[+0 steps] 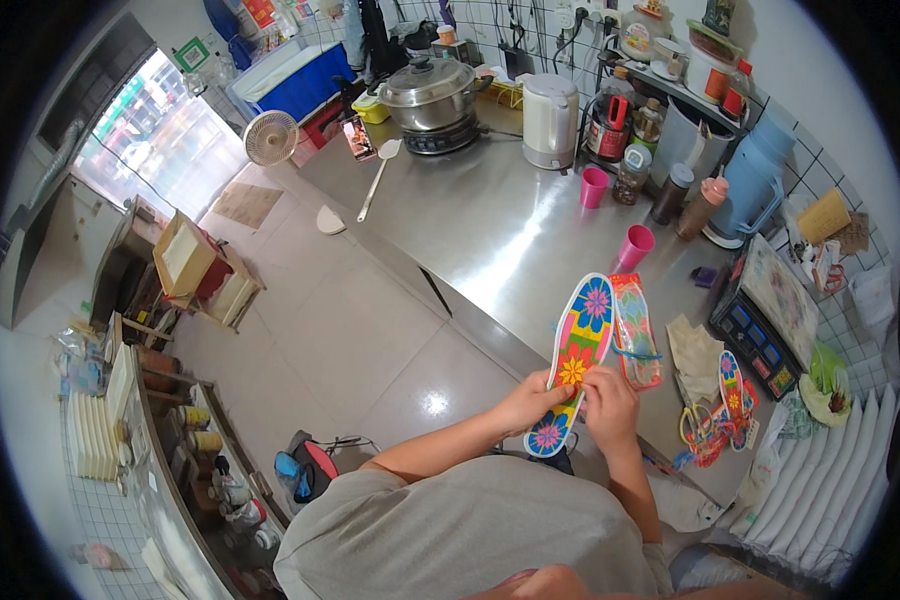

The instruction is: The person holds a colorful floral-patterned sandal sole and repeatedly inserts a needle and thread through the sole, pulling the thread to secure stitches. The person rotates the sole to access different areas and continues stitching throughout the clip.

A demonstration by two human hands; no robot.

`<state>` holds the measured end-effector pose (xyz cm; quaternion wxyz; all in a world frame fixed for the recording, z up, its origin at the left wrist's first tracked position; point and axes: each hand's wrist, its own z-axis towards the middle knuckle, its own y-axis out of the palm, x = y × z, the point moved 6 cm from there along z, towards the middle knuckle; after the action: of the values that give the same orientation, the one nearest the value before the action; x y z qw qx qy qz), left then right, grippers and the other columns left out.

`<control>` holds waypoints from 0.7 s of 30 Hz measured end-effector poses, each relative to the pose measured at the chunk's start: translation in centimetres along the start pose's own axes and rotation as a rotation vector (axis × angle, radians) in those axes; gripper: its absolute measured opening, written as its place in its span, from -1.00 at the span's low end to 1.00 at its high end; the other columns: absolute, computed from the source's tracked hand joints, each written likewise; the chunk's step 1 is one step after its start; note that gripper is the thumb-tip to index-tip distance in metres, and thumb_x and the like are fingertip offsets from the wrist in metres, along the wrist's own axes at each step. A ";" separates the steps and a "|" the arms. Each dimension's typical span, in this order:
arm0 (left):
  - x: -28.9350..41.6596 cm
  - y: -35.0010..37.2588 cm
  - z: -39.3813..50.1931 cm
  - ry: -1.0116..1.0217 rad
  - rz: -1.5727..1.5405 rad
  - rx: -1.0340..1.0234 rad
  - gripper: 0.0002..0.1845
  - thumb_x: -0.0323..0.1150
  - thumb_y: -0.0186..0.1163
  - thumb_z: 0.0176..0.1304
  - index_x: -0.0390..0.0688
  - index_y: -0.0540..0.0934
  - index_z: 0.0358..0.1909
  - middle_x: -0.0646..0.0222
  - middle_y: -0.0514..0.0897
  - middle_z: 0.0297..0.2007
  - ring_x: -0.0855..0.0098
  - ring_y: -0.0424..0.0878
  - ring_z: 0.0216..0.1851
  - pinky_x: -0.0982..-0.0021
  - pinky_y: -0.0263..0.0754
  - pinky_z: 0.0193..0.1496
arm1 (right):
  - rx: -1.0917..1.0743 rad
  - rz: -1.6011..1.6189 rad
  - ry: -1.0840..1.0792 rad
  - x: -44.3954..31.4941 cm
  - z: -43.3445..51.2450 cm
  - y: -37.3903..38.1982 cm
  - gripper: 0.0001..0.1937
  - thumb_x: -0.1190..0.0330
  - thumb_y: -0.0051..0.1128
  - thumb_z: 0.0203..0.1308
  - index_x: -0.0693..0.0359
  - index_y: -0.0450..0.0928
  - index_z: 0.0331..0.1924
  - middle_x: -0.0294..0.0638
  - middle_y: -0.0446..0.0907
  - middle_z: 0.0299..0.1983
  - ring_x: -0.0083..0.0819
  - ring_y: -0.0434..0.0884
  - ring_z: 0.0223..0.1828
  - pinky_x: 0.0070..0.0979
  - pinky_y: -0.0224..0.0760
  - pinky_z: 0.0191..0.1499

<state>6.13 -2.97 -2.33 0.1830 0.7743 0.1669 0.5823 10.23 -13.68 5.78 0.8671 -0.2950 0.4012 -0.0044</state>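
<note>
My left hand (534, 403) grips a colourful embroidered insole (572, 367) with flower patterns, its thumb lying across the front. At the insole's right edge is my right hand (611, 401), fingertips pinched together against the surface; whether a needle or thread is between them is too small to tell. Just behind, on the steel counter, lies a red patterned packet (636, 330) with a blue band around it. To the right are a smaller embroidered insole (730, 381), gold-handled scissors (694, 424) and a tangle of coloured thread (709, 444).
Two pink cups (635, 246) (593, 187) stand on the steel counter (450, 217). Beyond them are an electric kettle (550, 124), a steel pot (429, 94) and a white spatula (379, 180). A digital scale (757, 315) and a blue thermos (754, 176) stand at the right.
</note>
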 end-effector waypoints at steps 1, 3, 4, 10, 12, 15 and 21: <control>-0.2 -0.1 0.1 -0.015 -0.015 0.009 -0.74 -0.41 -0.01 0.28 -0.28 0.42 -0.03 0.39 0.57 -0.17 0.58 0.50 -0.20 0.52 0.43 -0.13 | -0.037 0.222 0.145 0.6 -0.2 0.1 -0.96 0.54 0.04 0.08 0.29 0.43 -0.38 -0.17 0.51 -0.41 -0.40 0.53 -0.50 -0.52 0.39 -0.47; -0.5 -0.3 0.1 -0.037 -0.047 0.029 -0.73 -0.40 -0.03 0.29 -0.28 0.41 -0.02 0.34 0.57 -0.14 0.53 0.53 -0.18 0.48 0.44 -0.09 | 0.010 0.554 0.336 1.0 -0.6 -0.5 -0.96 0.50 -0.02 0.16 0.28 0.38 -0.36 -0.17 0.50 -0.45 -0.46 0.50 -0.58 -0.58 0.36 -0.55; -0.5 -0.5 0.2 -0.044 -0.063 0.041 -0.73 -0.40 -0.04 0.29 -0.28 0.42 -0.02 0.33 0.57 -0.13 0.52 0.53 -0.17 0.46 0.44 -0.09 | 0.097 0.665 0.382 1.0 -0.8 -1.7 -0.95 0.48 -0.05 0.19 0.27 0.36 -0.36 -0.17 0.50 -0.47 -0.49 0.47 -0.62 -0.62 0.33 -0.59; 2.6 -2.8 0.6 0.145 0.034 0.137 -0.73 -0.36 -0.07 0.31 -0.27 0.42 -0.02 0.30 0.58 -0.11 0.49 0.54 -0.17 0.45 0.45 -0.12 | 0.652 1.048 0.050 1.1 -1.6 -14.0 -0.89 0.38 -0.18 0.28 0.23 0.30 -0.34 -0.24 0.28 -0.54 -0.43 0.44 -0.41 -0.50 0.38 -0.26; 3.3 -3.6 0.6 0.140 0.064 0.184 -0.73 -0.37 -0.07 0.31 -0.26 0.41 -0.01 0.29 0.58 -0.11 0.50 0.54 -0.19 0.46 0.45 -0.15 | 0.856 0.964 -0.004 1.4 -3.0 -16.8 -0.88 0.38 -0.19 0.27 0.24 0.30 -0.35 -0.24 0.26 -0.52 -0.40 0.44 -0.32 -0.41 0.36 -0.05; 4.4 -3.1 0.8 0.275 0.024 0.140 -0.74 -0.43 -0.08 0.31 -0.29 0.40 0.00 0.29 0.59 -0.15 0.51 0.55 -0.21 0.47 0.43 -0.13 | 1.106 0.616 -0.030 0.6 -4.7 -18.1 -0.88 0.39 -0.21 0.26 0.24 0.29 -0.37 -0.25 0.27 -0.50 -0.39 0.44 -0.30 -0.29 0.28 0.12; 3.7 -1.9 1.8 0.387 0.337 0.217 -0.76 -0.48 -0.10 0.29 -0.35 0.41 -0.06 0.24 0.60 -0.21 0.46 0.58 -0.23 0.43 0.45 -0.15 | 0.481 0.925 -0.019 -3.0 0.0 -12.8 -0.86 0.38 -0.16 0.27 0.23 0.27 -0.40 -0.24 0.34 -0.54 -0.39 0.44 -0.38 -0.17 0.24 0.15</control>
<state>8.71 0.30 -0.59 -0.0358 0.6805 0.1291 0.7204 11.15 -23.53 14.44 0.8254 0.1208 0.4692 0.2897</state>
